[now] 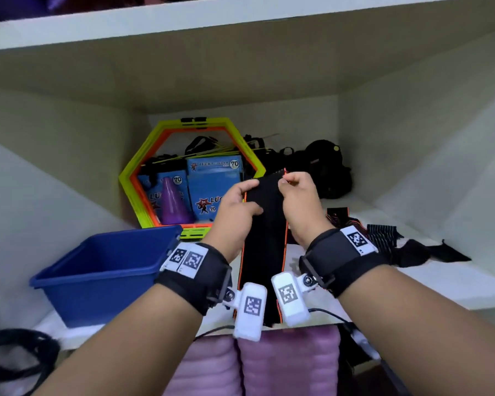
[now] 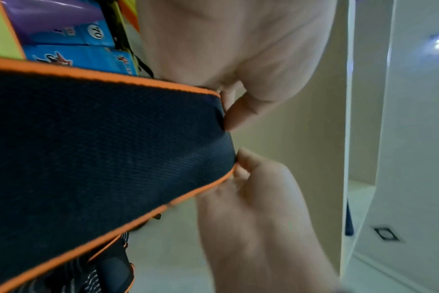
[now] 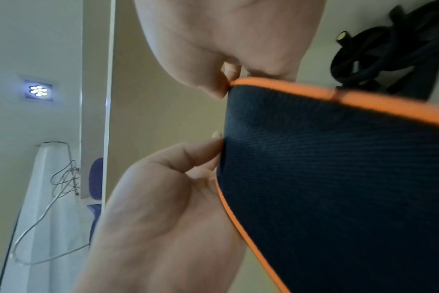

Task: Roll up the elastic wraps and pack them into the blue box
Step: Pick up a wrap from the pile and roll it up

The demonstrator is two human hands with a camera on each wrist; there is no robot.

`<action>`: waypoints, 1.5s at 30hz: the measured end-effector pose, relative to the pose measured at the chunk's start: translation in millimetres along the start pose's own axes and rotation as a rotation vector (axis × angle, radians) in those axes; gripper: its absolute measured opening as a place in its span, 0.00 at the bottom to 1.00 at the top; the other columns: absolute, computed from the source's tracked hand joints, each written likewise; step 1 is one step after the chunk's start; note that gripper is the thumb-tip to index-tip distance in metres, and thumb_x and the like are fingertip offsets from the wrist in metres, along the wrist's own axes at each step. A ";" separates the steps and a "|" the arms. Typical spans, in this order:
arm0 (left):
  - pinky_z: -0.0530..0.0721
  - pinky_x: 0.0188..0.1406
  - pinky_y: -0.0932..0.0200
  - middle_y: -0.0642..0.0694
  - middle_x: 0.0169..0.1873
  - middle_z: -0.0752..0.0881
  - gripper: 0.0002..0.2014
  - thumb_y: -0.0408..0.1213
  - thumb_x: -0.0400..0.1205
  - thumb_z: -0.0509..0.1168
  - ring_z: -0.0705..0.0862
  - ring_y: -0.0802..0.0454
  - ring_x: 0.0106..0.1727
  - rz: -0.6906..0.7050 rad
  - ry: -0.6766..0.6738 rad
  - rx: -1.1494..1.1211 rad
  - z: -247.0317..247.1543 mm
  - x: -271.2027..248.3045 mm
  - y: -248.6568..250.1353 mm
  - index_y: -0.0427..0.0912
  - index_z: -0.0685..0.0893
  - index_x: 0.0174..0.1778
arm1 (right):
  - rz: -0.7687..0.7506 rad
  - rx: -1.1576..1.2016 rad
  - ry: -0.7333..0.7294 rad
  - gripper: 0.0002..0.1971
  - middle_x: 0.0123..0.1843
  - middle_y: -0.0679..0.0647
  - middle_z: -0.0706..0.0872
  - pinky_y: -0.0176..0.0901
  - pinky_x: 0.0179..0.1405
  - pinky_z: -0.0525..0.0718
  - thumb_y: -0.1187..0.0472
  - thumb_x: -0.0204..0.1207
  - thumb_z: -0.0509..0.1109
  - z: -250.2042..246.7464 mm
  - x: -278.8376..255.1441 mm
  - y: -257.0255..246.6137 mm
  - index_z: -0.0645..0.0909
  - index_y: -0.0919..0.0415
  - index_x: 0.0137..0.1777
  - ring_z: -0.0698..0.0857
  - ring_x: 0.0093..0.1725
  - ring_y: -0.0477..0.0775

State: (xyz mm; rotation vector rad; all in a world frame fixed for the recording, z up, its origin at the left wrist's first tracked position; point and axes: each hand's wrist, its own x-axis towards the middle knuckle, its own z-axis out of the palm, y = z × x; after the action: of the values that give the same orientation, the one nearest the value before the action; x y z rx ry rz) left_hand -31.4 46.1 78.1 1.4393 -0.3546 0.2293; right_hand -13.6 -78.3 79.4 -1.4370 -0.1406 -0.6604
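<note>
Two hands at top end of one black elastic wrap (image 1: pixel 265 230) with orange edging. Left hand (image 1: pixel 236 205) pinches left corner, fingers (image 1: pixel 247 185) clamped on fabric. Right hand (image 1: pixel 299 195) pinches right corner, thumb and fingers closed on it. Wrap hangs from hands down to front edge of shelf (image 1: pixel 446 278). One blue box (image 1: pixel 106 274) on shelf at left, beside wrap, not touching. More dark wraps (image 1: pixel 383 238) lie loose at right; count unclear. Behind: one hexagonal frame stack (image 1: pixel 143 167), two blue cartons (image 1: pixel 215 190), one purple cone (image 1: pixel 173 205).
</note>
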 end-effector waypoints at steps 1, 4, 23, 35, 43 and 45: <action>0.86 0.61 0.42 0.31 0.62 0.87 0.26 0.17 0.73 0.63 0.87 0.35 0.60 -0.022 0.023 -0.022 -3.9 3.6 -1.1 0.48 0.83 0.62 | 0.067 0.029 -0.048 0.04 0.49 0.56 0.82 0.49 0.46 0.78 0.65 0.83 0.66 -1.2 -7.3 7.3 0.77 0.54 0.49 0.80 0.46 0.54; 0.85 0.61 0.42 0.29 0.62 0.85 0.28 0.14 0.78 0.60 0.86 0.38 0.55 -0.075 0.102 -0.020 -13.0 18.6 -8.8 0.45 0.79 0.69 | 0.204 0.128 -0.297 0.09 0.45 0.58 0.83 0.45 0.39 0.80 0.71 0.80 0.70 -11.3 -37.2 30.5 0.76 0.56 0.49 0.83 0.43 0.55; 0.90 0.57 0.41 0.39 0.48 0.85 0.04 0.31 0.79 0.69 0.86 0.41 0.48 -0.445 -0.031 0.620 42.0 140.6 -148.0 0.43 0.83 0.40 | 0.631 -0.378 -0.533 0.14 0.54 0.67 0.87 0.40 0.23 0.84 0.71 0.79 0.69 -134.0 -16.5 99.7 0.81 0.58 0.61 0.88 0.36 0.59; 0.87 0.59 0.42 0.34 0.50 0.89 0.06 0.31 0.76 0.69 0.88 0.38 0.52 -0.523 0.000 0.605 125.4 186.0 -204.4 0.34 0.85 0.47 | 0.657 -0.532 -0.582 0.11 0.58 0.63 0.85 0.45 0.27 0.89 0.68 0.80 0.66 -208.6 37.7 105.2 0.79 0.54 0.59 0.87 0.44 0.58; 0.91 0.57 0.45 0.44 0.45 0.90 0.13 0.26 0.73 0.68 0.90 0.42 0.51 -0.419 -0.022 0.738 99.4 210.6 -218.3 0.52 0.87 0.43 | 0.688 -0.269 -0.676 0.17 0.51 0.60 0.87 0.40 0.29 0.85 0.66 0.76 0.75 -210.2 31.7 105.0 0.80 0.57 0.64 0.88 0.40 0.53; 0.91 0.56 0.46 0.43 0.49 0.91 0.17 0.25 0.69 0.69 0.91 0.42 0.51 -0.410 -0.063 0.796 82.6 202.4 -200.9 0.50 0.89 0.49 | 0.630 -0.306 -0.684 0.20 0.47 0.56 0.85 0.40 0.29 0.83 0.64 0.73 0.80 -188.5 22.0 107.5 0.80 0.57 0.63 0.86 0.37 0.50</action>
State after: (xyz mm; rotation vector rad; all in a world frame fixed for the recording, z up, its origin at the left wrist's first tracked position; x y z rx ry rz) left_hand 220.8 -72.2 -24.5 2.2673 0.0060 -0.0228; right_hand 2.3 -264.3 -33.5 -1.8352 -0.1096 0.3562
